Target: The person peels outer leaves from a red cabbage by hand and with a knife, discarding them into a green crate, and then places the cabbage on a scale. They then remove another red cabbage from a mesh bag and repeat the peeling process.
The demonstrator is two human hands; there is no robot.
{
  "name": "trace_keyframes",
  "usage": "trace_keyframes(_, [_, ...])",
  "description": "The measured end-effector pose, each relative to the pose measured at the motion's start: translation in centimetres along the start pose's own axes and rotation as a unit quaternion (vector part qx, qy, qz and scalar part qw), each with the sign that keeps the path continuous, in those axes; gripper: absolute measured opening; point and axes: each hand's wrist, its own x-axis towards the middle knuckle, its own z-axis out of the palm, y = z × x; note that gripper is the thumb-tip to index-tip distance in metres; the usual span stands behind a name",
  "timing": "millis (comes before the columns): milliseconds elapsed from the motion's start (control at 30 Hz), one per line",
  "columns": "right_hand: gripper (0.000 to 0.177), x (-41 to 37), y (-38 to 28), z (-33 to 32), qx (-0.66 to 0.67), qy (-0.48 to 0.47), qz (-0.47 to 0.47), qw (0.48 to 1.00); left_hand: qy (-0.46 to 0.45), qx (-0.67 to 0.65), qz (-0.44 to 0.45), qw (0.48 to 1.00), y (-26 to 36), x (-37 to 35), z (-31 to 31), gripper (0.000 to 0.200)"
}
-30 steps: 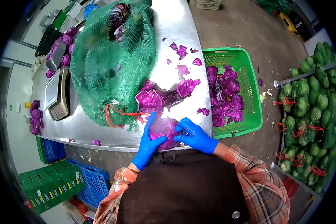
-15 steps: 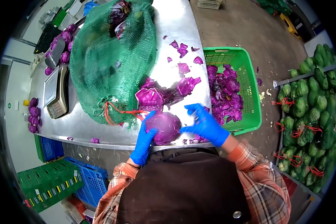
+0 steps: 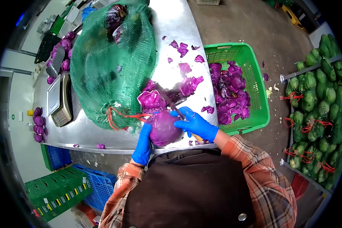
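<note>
A round, smooth red cabbage (image 3: pixel 164 129) is at the table's near edge. My left hand (image 3: pixel 142 146), in a blue glove, is wrapped around its left side. My right hand (image 3: pixel 197 125), also gloved in blue, is closed at the cabbage's right side. A thin dark blade, apparently of a knife (image 3: pixel 175 109), sticks out from its fingers toward the upper left; a tan end shows below the hand. Just beyond the cabbage lie loose purple outer leaves (image 3: pixel 152 99) and a torn leaf (image 3: pixel 191 86).
A green mesh sack (image 3: pixel 110 72) with red ties covers the table's middle left, beside a scale (image 3: pixel 60 100). Leaf scraps (image 3: pixel 184 68) dot the metal table (image 3: pixel 174 22). At the right stands a green crate (image 3: pixel 259 91) of leaves; farther right, a rack of green gourds (image 3: pixel 309 98).
My right hand has moved left against the cabbage, and its fingers have closed. My left hand still holds the cabbage, and the view has shifted slightly.
</note>
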Motion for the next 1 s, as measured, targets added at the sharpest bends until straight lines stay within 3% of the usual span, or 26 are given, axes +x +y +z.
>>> trace_keyframes(67, [0.040,0.3,-1.2,0.9,0.021,-0.010,0.021,1.000,-0.006,-0.127,-0.054,0.990,0.2,0.0,-0.3,0.071])
trace_keyframes(100, [0.040,0.1,-2.4,1.3,-0.003,-0.034,0.032,0.999,-0.025,-0.267,-0.085,0.960,0.8,-0.5,0.2,0.072])
trace_keyframes(167, [0.039,0.1,-3.4,1.9,0.015,-0.081,-0.022,0.996,-0.103,-0.323,-0.085,0.937,0.0,0.2,-0.5,0.072])
trace_keyframes(267, [0.038,-0.7,-6.1,2.3,-0.045,-0.122,-0.003,0.991,-0.095,-0.319,-0.089,0.939,-0.6,0.2,-0.4,0.067])
trace_keyframes(300, [0.037,-0.6,-5.9,2.1,-0.051,-0.132,-0.008,0.990,-0.108,-0.071,0.011,0.992,-0.7,0.1,-0.3,0.066])
trace_keyframes(333, [0.037,-0.7,-5.7,2.0,-0.058,-0.143,-0.011,0.988,-0.110,0.181,0.111,0.971,-0.9,0.0,-0.2,0.064])
trace_keyframes(400, [0.039,-2.8,-8.7,2.4,-0.037,-0.211,0.084,0.973,-0.090,0.377,0.200,0.900,-1.6,-0.3,-0.1,0.060])
trace_keyframes(433, [0.039,-3.7,-9.9,2.6,-0.026,-0.245,0.133,0.960,-0.074,0.333,0.199,0.918,-2.1,-0.5,0.0,0.059])
trace_keyframes(467, [0.042,-4.3,-9.6,3.2,-0.079,-0.211,0.113,0.968,-0.061,0.291,0.199,0.934,-2.5,-0.5,0.0,0.057])
trace_keyframes(500, [0.044,-4.0,-8.6,3.1,-0.116,-0.146,0.016,0.982,-0.167,-0.043,0.111,0.979,-1.5,-0.7,0.6,0.056])
trace_keyframes(533, [0.047,-3.2,-6.9,2.7,-0.150,-0.079,-0.081,0.982,-0.213,-0.366,-0.018,0.906,-0.5,-0.9,1.3,0.055])
trace_keyframes(567, [0.050,-2.9,-5.9,2.4,-0.182,-0.010,-0.176,0.967,-0.158,-0.250,0.005,0.955,-0.7,-1.2,0.9,0.057])
trace_keyframes(600, [0.056,-3.2,-6.5,2.6,-0.184,-0.032,-0.131,0.974,-0.101,-0.130,0.027,0.986,-1.0,-1.9,0.3,0.058])
trace_keyframes(667, [0.056,-2.8,-3.4,2.7,-0.254,-0.059,-0.251,0.932,-0.200,-0.379,-0.051,0.902,-2.0,-1.5,-2.6,0.065])
trace_keyframes(700, [0.057,-2.8,-3.1,3.1,-0.308,-0.050,-0.293,0.904,-0.207,-0.359,-0.063,0.908,-1.1,-1.5,-3.1,0.066])
trace_keyframes(767, [0.052,-2.6,-2.7,3.2,-0.308,-0.062,-0.307,0.899,-0.218,-0.322,-0.083,0.918,0.9,-1.9,-3.1,0.069])
trace_keyframes(800, [0.049,-2.5,-2.5,3.2,-0.306,-0.068,-0.313,0.896,-0.104,-0.203,-0.092,0.969,1.8,-2.5,-2.4,0.070])
trace_keyframes(900, [0.051,-3.1,-4.5,3.0,-0.196,-0.135,-0.090,0.967,-0.171,-0.078,-0.054,0.981,3.7,-2.4,0.2,0.069])
trace_keyframes(933, [0.048,-3.3,-4.7,3.0,-0.200,-0.137,-0.083,0.967,-0.132,-0.081,-0.070,0.985,4.1,-3.0,0.8,0.071])
trace_keyframes(1000, [0.040,-4.0,-5.2,2.7,-0.227,-0.162,-0.083,0.957,-0.148,-0.151,-0.089,0.973,3.3,-2.6,0.3,0.067])
